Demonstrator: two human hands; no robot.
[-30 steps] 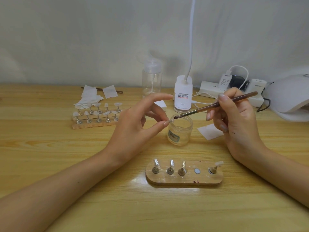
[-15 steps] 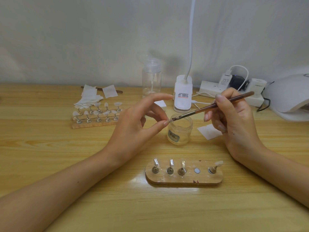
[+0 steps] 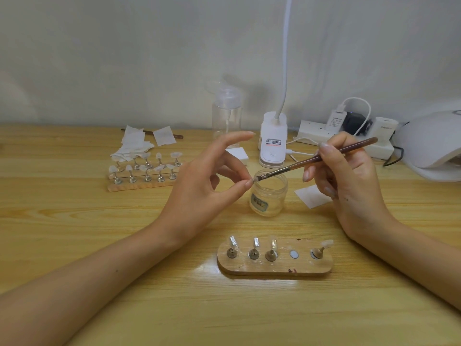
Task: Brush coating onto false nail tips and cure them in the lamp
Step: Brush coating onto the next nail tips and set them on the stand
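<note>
My left hand (image 3: 204, 181) pinches a small nail tip holder between thumb and a finger, just left of a small clear jar (image 3: 269, 196). My right hand (image 3: 349, 181) grips a brown brush (image 3: 321, 157) like a pen. Its bristles touch the nail tip at my left fingertips, over the jar's rim. In front of me lies an oval wooden stand (image 3: 274, 267) holding four nail tips on metal pegs, with one bare magnet spot. The white curing lamp (image 3: 434, 143) sits at the far right.
A second wooden stand (image 3: 139, 182) with several nail tips sits at the left, behind it a pile of white wipes (image 3: 132, 146). A clear pump bottle (image 3: 227, 116), a white clip lamp (image 3: 273, 146) and a power strip (image 3: 349, 138) line the back. A wipe (image 3: 311, 196) lies by the jar.
The brush tip has moved a little to the left, from over the jar's mouth onto the nail tip at my left fingertips. My left hand has stayed in place.
</note>
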